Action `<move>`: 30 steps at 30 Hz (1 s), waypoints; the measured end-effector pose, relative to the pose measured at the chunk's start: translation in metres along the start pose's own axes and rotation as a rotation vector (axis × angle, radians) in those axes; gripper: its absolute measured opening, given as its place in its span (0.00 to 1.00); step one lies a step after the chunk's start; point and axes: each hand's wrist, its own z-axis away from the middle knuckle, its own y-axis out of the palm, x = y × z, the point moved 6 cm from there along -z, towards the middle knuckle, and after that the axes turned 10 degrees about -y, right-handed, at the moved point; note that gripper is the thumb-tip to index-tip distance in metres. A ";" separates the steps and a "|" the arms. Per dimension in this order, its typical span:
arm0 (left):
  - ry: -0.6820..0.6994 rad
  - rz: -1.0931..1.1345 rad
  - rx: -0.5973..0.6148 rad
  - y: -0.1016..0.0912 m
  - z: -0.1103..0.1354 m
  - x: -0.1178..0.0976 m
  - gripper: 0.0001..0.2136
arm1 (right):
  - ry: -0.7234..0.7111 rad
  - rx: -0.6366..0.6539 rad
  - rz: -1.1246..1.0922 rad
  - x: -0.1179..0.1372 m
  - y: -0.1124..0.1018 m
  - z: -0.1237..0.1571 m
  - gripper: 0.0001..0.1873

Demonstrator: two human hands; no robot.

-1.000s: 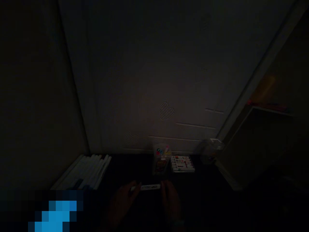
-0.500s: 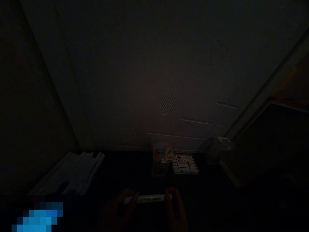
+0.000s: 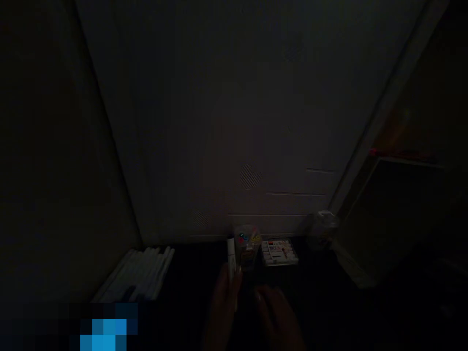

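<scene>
In the dim head view my left hand (image 3: 224,302) is closed around a white marker (image 3: 231,256), which points upward and away from me. The lower end of the marker is hidden by my fingers. To the right, my right hand (image 3: 276,314) is apart from the marker, its fingers loosely bent and separated, with nothing visible in them. Just beyond the marker stands a clear container (image 3: 248,253) with colourful round ends showing at its top. Beside it lies a clear-lidded pack of white markers (image 3: 280,252).
A row of white sticks, likely markers, (image 3: 142,270) lies on the dark tabletop at the left. At the back right, a transparent jar (image 3: 323,229) stands near the wall (image 3: 204,146). A dark box-like panel (image 3: 398,209) rises at the right.
The marker was level between both hands; now my left hand alone holds it, turned upright. My right hand has let go and moved slightly right. The camera view has shifted.
</scene>
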 end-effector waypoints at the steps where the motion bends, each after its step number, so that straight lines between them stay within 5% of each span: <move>1: 0.014 -0.005 0.015 0.000 0.002 -0.003 0.26 | -0.019 -0.039 0.015 0.003 -0.009 -0.002 0.12; 5: 0.069 -0.008 0.185 0.010 0.017 -0.013 0.27 | -0.104 -0.099 -0.043 0.030 -0.034 -0.029 0.16; 9: 0.127 -0.031 0.246 0.016 0.034 -0.019 0.25 | -0.151 -0.031 -0.113 0.060 -0.038 -0.060 0.19; 14: 0.275 -0.119 0.278 -0.001 0.036 -0.020 0.17 | -0.114 -0.021 -0.216 0.047 -0.041 -0.063 0.15; 18: 0.294 -0.196 0.098 -0.033 0.009 0.016 0.14 | 0.024 -0.277 -0.383 0.010 -0.067 -0.072 0.17; 22: 0.281 -0.377 -0.059 -0.045 -0.019 0.062 0.13 | -0.059 -0.454 -0.428 0.009 -0.086 -0.105 0.19; 25: 0.344 -0.599 -0.123 -0.038 -0.020 0.075 0.12 | -0.179 -0.451 -0.306 0.024 -0.086 -0.132 0.17; 30: 0.415 -0.794 -0.186 -0.030 -0.006 0.068 0.11 | -0.253 -0.297 -0.029 0.027 -0.057 -0.154 0.15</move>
